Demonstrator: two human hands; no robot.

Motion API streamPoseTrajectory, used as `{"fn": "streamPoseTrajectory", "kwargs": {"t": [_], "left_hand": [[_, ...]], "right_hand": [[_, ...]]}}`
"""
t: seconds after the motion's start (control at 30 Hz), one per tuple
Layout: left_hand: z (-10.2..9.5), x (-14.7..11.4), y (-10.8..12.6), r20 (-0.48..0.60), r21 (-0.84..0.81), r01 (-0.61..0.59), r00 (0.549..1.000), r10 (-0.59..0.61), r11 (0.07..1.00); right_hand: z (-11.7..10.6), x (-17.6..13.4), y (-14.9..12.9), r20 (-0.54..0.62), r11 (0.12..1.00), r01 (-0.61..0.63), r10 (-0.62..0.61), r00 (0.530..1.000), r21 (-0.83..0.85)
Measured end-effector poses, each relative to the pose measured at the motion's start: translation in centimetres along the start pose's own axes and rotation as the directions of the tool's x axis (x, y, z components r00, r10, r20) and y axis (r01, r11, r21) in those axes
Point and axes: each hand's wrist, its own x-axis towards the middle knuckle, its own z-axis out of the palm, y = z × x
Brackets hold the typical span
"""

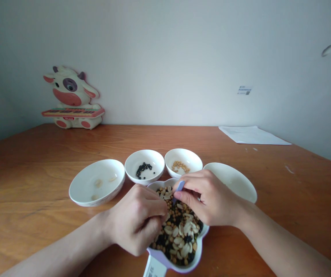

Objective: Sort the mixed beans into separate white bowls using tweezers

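Far left, at the wall: toy cow [72, 96], smooth and rounded, apparently molded plastic. In front of it to the right, wide bowl [81, 186], white and glossy, likely ceramic, so hard and breakable; a few pale pieces lie inside.

Left hand [138, 217]: fingers curled narrow over the dish's left side; cannot tell whether they pinch anything.

Beyond it, small bowl [132, 159] with black beans [143, 168], round and shiny; would expect them to roll and slip.

Center, just before the bowls: dish [199, 254], scalloped, pale with a lilac edge, its labeled handle [155, 265] pointing toward the person. Holds mixed beans and split peanuts [185, 231]. Judged light and fairly stiff; best held by handle or rim. Peanuts look dry and flat-sided: easier to grip than beans, but may chip.

Purple tool [179, 186]: slim, over the mix; probably light, springy plastic, best held at its upper part. Behind, second small bowl [169, 157] with yellow beans [181, 166], smooth and hard-looking.

Right hand [211, 196]: thumb and fingers closed on the purple tool. Partly behind it, oval bowl [237, 181], white, smooth.
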Motion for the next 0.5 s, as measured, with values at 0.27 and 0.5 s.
{"fn": "streamPoseTrajectory", "kwargs": {"t": [0.27,0.5], "left_hand": [[-0.11,0.00,0.11,-0.015,-0.005,-0.004,1.000,0.004,1.000],[0.02,-0.03,0.05,-0.031,-0.015,-0.010,0.999,0.009,1.000]], "right_hand": [[0.08,0.07,-0.06,0.012,1.000,-0.006,0.006,1.000,-0.008],[0.10,-0.19,0.27,-0.076,0.991,0.109,-0.102,0.992,0.082]]}}
